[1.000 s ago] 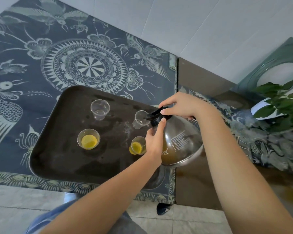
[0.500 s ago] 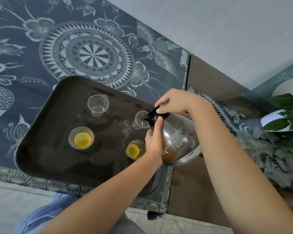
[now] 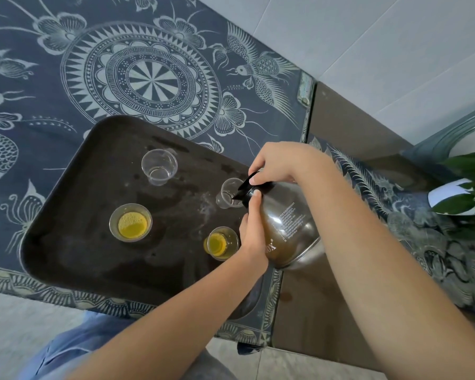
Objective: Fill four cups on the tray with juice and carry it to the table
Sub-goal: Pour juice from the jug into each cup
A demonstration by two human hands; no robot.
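Note:
A dark tray point(image 3: 74, 242) lies on a blue patterned cloth and carries several clear plastic cups. The near-left cup point(image 3: 130, 222) and the near-right cup point(image 3: 220, 243) hold yellow juice. The far-left cup point(image 3: 159, 167) and the far-right cup point(image 3: 229, 193) look empty. A glass jug point(image 3: 287, 231) with brownish juice is tilted, its black spout over the far-right cup. My right hand point(image 3: 280, 163) grips the jug's black top. My left hand point(image 3: 252, 231) presses against the jug's side, thumb up near the neck.
The patterned cloth point(image 3: 137, 78) covers the table point(image 3: 340, 127), whose brown surface shows at the right. A potted plant point(image 3: 472, 185) in a white pot stands at the far right beside a green glass dish point(image 3: 450, 135). A white tiled wall rises behind.
The jug has tipped a little further toward the far-right cup, with both hands staying on it. The view has shifted slightly down and closer.

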